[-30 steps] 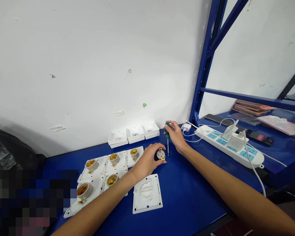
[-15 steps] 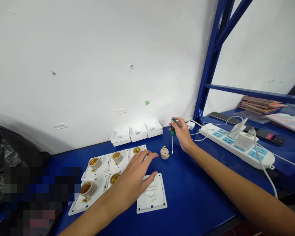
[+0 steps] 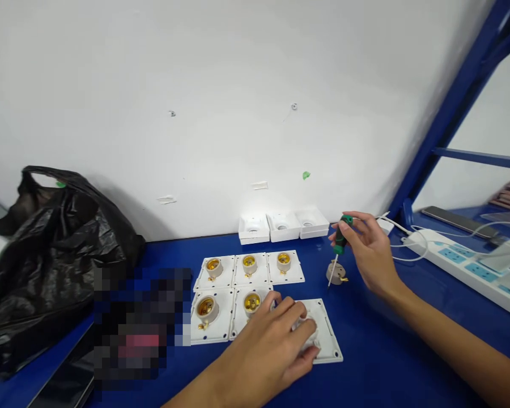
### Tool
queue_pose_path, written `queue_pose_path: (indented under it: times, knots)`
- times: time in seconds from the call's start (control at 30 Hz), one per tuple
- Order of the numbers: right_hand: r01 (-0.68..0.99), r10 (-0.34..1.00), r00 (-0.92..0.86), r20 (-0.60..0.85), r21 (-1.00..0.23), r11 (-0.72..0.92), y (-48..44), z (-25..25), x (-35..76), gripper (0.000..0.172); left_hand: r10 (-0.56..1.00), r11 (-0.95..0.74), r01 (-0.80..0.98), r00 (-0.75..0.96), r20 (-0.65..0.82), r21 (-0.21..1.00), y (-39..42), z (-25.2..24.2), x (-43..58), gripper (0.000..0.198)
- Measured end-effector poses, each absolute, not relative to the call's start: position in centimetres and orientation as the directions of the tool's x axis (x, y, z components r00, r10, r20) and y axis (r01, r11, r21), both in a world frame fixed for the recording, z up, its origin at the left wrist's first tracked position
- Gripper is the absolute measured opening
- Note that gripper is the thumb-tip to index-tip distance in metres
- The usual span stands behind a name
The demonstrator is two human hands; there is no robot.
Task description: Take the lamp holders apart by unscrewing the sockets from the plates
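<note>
My right hand (image 3: 368, 246) grips a screwdriver (image 3: 340, 235) by its green and black handle, blade pointing down. The blade passes in front of a loose round ceramic socket (image 3: 335, 273) with brass tabs; whether they touch I cannot tell. Fingers curled, my left hand (image 3: 276, 340) is closed over the raised middle of a white square base plate (image 3: 329, 340) lying on the blue table. To the left lie several more base plates, each bearing a ceramic lamp socket with a gold-coloured screw shell, such as the lampholder (image 3: 206, 309) at the near left.
Three white square covers (image 3: 283, 226) stand against the wall. At right are a white power strip (image 3: 467, 263) with cables, a phone (image 3: 459, 221) and a blue metal frame (image 3: 446, 113). A black plastic bag (image 3: 63, 243) fills the left; a dark glossy device (image 3: 63, 368) lies near it.
The view has swung left, bringing the bag into sight. My left hand has come down onto the base plate and its fingers have curled. The screwdriver now tilts, its tip nearer the loose socket.
</note>
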State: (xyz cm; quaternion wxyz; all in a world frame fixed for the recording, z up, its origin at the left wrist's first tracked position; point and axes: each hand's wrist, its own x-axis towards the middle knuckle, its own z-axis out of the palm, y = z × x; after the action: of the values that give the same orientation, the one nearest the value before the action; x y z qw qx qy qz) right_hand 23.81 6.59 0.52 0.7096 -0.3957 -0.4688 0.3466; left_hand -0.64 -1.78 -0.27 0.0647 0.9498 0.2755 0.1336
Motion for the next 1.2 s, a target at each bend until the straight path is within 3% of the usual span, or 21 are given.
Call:
queue_pose_path:
  times: [0.23, 0.43, 0.57, 0.67, 0.77, 0.87, 1.03, 1.2]
  knots:
    - [0.010, 0.786, 0.264, 0.559, -0.817, 0.577, 4.4, 1.4, 22.4, 0.028, 0.650, -0.730, 0.681, 0.663, 0.372, 0.060, 0.5, 1.2, -2.6, 0.016]
    - [-0.157, 0.883, 0.040, 0.467, -0.870, 0.467, 2.7, 1.4, 21.1, 0.024, 0.754, -0.620, 0.783, 0.611, 0.239, -0.046, 2.0, 2.7, -4.3, 0.035]
    - [-0.133, 0.882, -0.062, 0.468, -0.879, 0.457, 1.9, 0.7, 20.5, 0.030, 0.771, -0.625, 0.777, 0.629, 0.100, -0.071, 2.3, 3.5, -5.6, 0.035]
    - [-0.016, 0.875, -0.045, 0.481, -0.876, 0.481, 1.8, 0.4, 20.6, 0.032, 0.779, -0.627, 0.779, 0.627, -0.008, 0.015, 2.1, 4.1, -6.5, 0.031]
    - [0.068, 0.873, -0.015, 0.488, -0.870, 0.488, 1.9, 0.4, 20.7, 0.030, 0.792, -0.588, 0.781, 0.609, -0.046, 0.211, 1.4, 5.1, -7.0, 0.031]
    - [0.010, 0.890, -0.026, 0.455, -0.890, 0.455, 2.1, 0.3, 20.5, 0.029, 0.805, -0.525, 0.740, 0.592, -0.038, 0.421, 0.6, 6.1, -6.7, 0.029]
    - [-0.114, 0.901, -0.033, 0.432, -0.898, 0.426, 3.0, 1.0, 20.9, 0.029, 0.800, -0.541, 0.551, 0.571, 0.185, 0.636, -0.6, 4.8, -3.9, 0.021]
    - [-0.056, 0.825, 0.209, 0.525, -0.836, 0.546, 4.1, 2.4, 22.7, 0.032, 0.757, -0.621, 0.427, 0.544, 0.362, 0.658, -1.5, 0.9, -0.1, 0.020]
